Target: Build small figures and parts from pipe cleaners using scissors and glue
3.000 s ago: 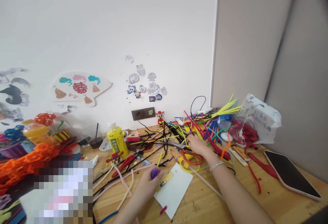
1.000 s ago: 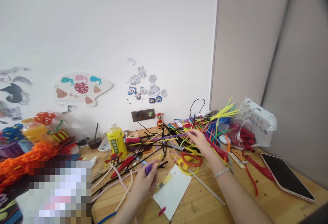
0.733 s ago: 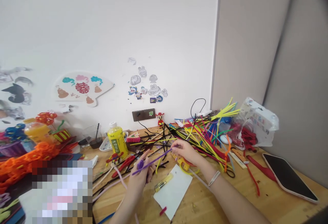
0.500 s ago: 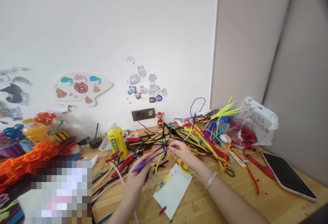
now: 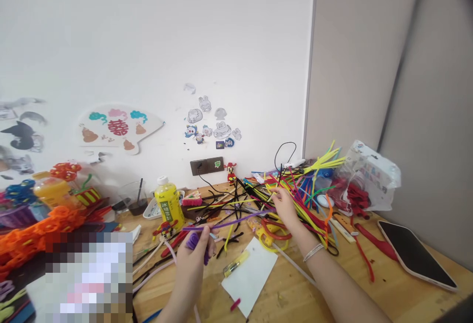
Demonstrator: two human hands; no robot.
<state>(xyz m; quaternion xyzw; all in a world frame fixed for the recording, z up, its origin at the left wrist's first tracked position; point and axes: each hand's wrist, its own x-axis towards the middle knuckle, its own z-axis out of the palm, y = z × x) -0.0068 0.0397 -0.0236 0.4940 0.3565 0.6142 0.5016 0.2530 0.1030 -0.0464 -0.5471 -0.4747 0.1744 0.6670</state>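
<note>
My left hand (image 5: pixel 195 256) is closed round a small coiled purple pipe-cleaner piece (image 5: pixel 192 240) and one end of a long purple pipe cleaner (image 5: pixel 229 223). That stem runs up and right to my right hand (image 5: pixel 286 207), which pinches its far end. My right hand, with a silver bracelet (image 5: pixel 312 252) on the wrist, sits at the near edge of a heap of coloured pipe cleaners (image 5: pixel 299 190). Under the stem lie black pipe cleaners (image 5: pixel 221 205) on the wooden table (image 5: pixel 369 293).
A white card (image 5: pixel 251 276) and a yellow lighter (image 5: pixel 236 263) lie below my hands. A yellow glue gun (image 5: pixel 271 232) sits near my right wrist. Left stand a yellow bottle (image 5: pixel 168 205) and orange woven pieces (image 5: pixel 33 232). A tablet (image 5: pixel 416 254) and plastic bag (image 5: pixel 371 177) are right.
My right hand pulled a long purple pipe cleaner out of the heap, brought it to my left hand, then drew back right, stretching the stem out between both hands.
</note>
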